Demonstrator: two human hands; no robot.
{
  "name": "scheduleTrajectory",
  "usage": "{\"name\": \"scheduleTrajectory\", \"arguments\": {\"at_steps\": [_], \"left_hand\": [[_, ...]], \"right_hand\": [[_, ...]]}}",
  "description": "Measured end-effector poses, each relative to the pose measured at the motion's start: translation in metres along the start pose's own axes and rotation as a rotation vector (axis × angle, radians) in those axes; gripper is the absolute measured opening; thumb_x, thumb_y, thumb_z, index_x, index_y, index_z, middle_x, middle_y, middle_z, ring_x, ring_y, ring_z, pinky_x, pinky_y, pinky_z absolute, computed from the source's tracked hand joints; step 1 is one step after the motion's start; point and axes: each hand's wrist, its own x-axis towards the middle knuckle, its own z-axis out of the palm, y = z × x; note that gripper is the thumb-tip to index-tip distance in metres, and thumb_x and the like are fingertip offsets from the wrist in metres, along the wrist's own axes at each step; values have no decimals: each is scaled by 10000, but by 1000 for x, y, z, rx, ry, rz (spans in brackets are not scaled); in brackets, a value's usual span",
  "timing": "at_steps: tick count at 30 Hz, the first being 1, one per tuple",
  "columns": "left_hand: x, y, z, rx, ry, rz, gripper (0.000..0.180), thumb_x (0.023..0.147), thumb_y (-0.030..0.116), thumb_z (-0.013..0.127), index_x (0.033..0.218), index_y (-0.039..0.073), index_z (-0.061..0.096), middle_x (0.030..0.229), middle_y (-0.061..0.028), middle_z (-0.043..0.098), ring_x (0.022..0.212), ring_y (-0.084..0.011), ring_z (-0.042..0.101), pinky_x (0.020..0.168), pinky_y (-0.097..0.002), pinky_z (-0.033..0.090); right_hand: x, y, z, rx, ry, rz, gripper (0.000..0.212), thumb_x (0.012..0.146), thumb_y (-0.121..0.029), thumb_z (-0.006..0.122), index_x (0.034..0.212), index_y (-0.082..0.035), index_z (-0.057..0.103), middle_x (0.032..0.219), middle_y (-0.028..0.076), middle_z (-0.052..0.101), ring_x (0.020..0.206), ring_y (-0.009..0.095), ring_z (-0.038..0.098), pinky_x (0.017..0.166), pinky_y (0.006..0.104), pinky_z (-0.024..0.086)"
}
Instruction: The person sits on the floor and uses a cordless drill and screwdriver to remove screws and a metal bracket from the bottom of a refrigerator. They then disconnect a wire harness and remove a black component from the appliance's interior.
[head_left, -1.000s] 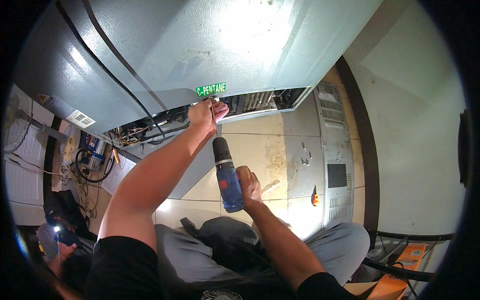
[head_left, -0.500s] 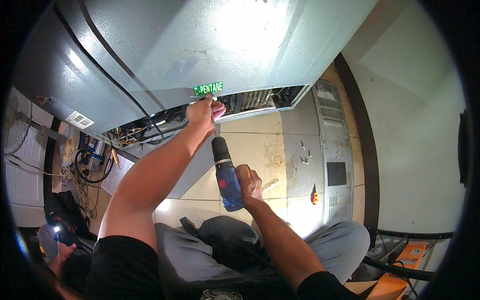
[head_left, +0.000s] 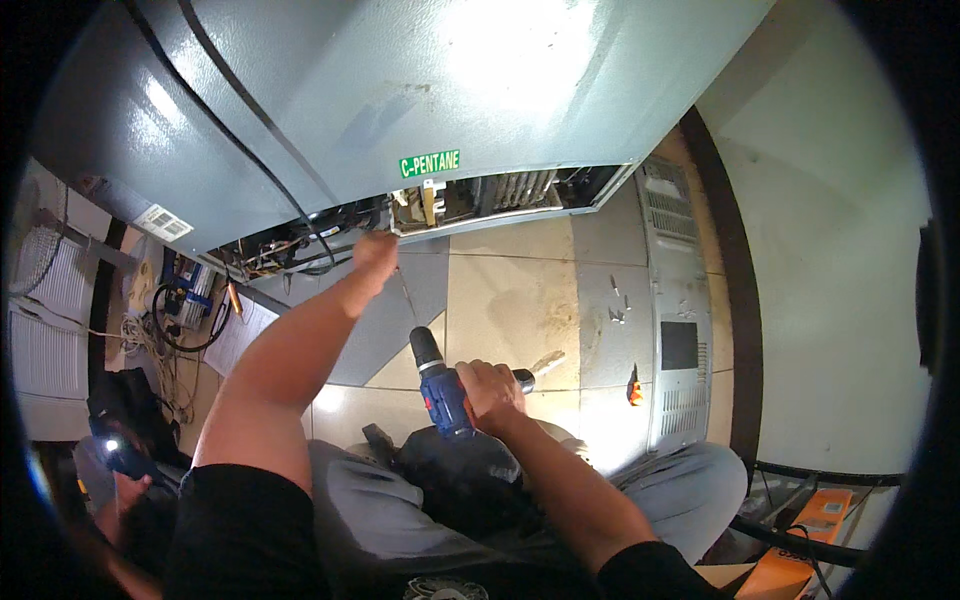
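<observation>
right hand (head_left: 490,391) grips a blue, black-chucked drill (head_left: 443,399); whether left hand (head_left: 375,254) is closed, i can't tell.

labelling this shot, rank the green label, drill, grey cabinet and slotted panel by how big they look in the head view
Largest to smallest:
1. grey cabinet
2. slotted panel
3. drill
4. green label
No two look alike here, though nearness to the camera may enlarge the drill.

"Where's the glare?"
"White patches on the grey panel (head_left: 340,100), above-right of the green label (head_left: 430,163), and on the floor (head_left: 512,300), well below-right of it."
"Elsewhere?"
"A small light (head_left: 111,445) glints far below-left of it; curved edges sink into black."
</observation>
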Motion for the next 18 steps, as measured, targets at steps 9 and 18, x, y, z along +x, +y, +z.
{"name": "scheduleTrajectory", "arguments": {"at_steps": [9,18], "left_hand": [[34,-66,-67,795,-322,646,148,796,171,694,827,31,726,821,-152,721,743,-303,718,714,-410,575],[-12,-30,-34,766,-423,641,114,767,155,690,770,54,742,804,-155,735,680,-300,704,672,-391,556]], "right_hand": [[15,5,38,-283,-8,-274,399,842,-218,662,1213,-111,560,1074,87,635,1016,252,655,869,410,452],[38,37,61,-291,139,-419,209,873,-203,587,1076,-179,632,980,19,639,979,204,653,947,403,458]]}}
